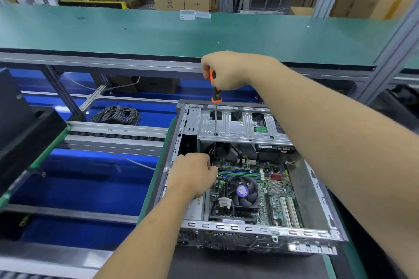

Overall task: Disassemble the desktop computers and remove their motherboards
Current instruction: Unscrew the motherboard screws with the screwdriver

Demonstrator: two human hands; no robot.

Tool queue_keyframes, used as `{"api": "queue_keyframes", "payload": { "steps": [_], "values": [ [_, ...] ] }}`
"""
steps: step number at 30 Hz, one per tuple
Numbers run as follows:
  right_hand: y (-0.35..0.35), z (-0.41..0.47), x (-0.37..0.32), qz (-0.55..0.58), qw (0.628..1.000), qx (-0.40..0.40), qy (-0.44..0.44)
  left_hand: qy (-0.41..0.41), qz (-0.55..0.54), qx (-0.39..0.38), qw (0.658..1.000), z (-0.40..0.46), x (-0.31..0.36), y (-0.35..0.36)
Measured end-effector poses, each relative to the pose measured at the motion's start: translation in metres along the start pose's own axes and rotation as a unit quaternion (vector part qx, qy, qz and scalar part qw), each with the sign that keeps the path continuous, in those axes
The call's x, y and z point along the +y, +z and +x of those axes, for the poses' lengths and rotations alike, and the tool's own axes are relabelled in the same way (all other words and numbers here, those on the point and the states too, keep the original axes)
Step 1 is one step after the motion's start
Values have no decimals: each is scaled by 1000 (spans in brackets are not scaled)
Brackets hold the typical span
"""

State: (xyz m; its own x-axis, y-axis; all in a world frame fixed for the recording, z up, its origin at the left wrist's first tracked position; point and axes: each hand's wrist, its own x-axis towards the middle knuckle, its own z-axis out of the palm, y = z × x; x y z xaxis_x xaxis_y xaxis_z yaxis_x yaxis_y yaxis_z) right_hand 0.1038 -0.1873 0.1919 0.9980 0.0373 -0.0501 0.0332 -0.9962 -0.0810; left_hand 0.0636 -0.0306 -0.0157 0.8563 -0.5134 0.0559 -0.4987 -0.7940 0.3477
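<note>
An open desktop case [256, 231] lies on its side in front of me. Its green motherboard [277, 190] shows inside, with a black CPU fan [242, 191] on it. My right hand [226, 70] grips the orange and black handle of a long screwdriver [215, 95]. The shaft runs straight down through a hole in the silver drive cage [240, 128] toward the board's far left corner. My left hand [192, 173] sits inside the case at that corner, fingers curled near a white connector; what they hold is hidden.
A green workbench shelf [158, 31] spans the back, with a small clear plastic box [195, 15] on it. A coil of grey cable [116, 115] lies on the blue floor below left. A black object [20, 133] sits on a tray at far left. Cardboard boxes [181, 0] stand behind.
</note>
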Motion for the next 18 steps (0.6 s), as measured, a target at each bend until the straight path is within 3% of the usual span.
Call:
{"api": "queue_keyframes", "payload": {
  "steps": [2,6,9,12,15,18],
  "values": [
    [7,-1,5,51,999,15,10,3,3,-2,1000,-1,0,-1],
    [48,-3,4,161,965,196,66,2,3,-3,1000,-1,0,-2],
    [75,-8,-5,226,926,300,38,5,-8,-6,1000,0,1,1],
    [82,-13,-6,275,901,335,9,39,7,10,999,-1,-2,0],
    [86,-20,3,220,909,354,6,82,85,62,991,-7,1,6],
    [89,-21,5,225,911,343,29,76,67,56,993,-18,11,13]
  ]
}}
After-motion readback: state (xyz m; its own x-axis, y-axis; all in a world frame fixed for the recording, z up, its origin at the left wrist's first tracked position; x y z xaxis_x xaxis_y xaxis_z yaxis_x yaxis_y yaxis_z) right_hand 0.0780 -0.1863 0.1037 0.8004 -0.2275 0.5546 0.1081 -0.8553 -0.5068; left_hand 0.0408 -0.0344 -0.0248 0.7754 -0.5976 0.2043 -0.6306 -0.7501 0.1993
